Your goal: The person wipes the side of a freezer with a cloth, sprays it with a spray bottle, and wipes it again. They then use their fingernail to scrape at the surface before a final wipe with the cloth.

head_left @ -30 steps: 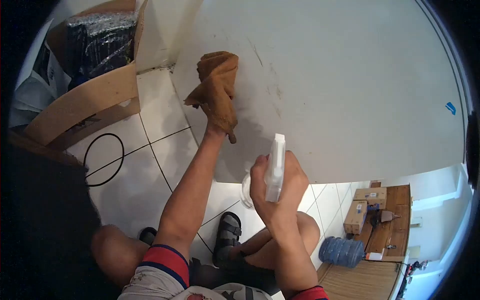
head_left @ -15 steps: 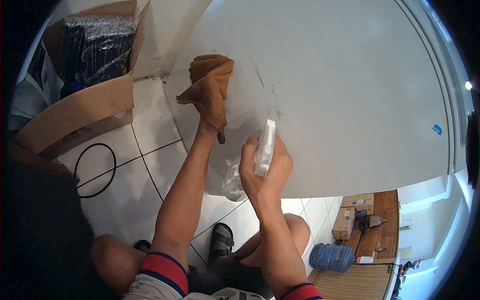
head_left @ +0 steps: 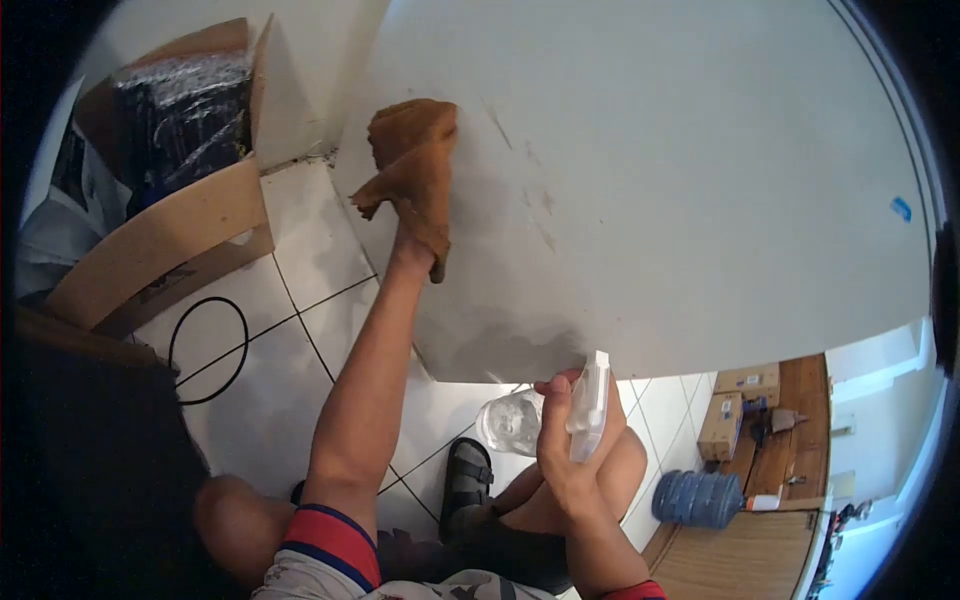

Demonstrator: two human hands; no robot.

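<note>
A brown cloth [head_left: 418,150] covers my left hand [head_left: 411,255], which presses it against the white panel [head_left: 700,180]. The fingers are hidden under its folds. My right hand [head_left: 562,440] is wrapped around a clear spray bottle [head_left: 512,420] with a white trigger head, held low near the panel's bottom edge. Dark scuffs and brownish smudges mark the panel to the right of the cloth.
An open cardboard box [head_left: 165,235] with plastic-wrapped goods stands at left, beside a black cable loop [head_left: 208,350] on the tiled floor. A dark padded surface [head_left: 95,460] lies lower left. A blue water jug [head_left: 697,499] and wooden cabinet [head_left: 745,555] are at lower right.
My right hand has moved down and right with the spray bottle, away from the panel's middle. My left hand and the cloth stay nearly in place. The view has shifted slightly.
</note>
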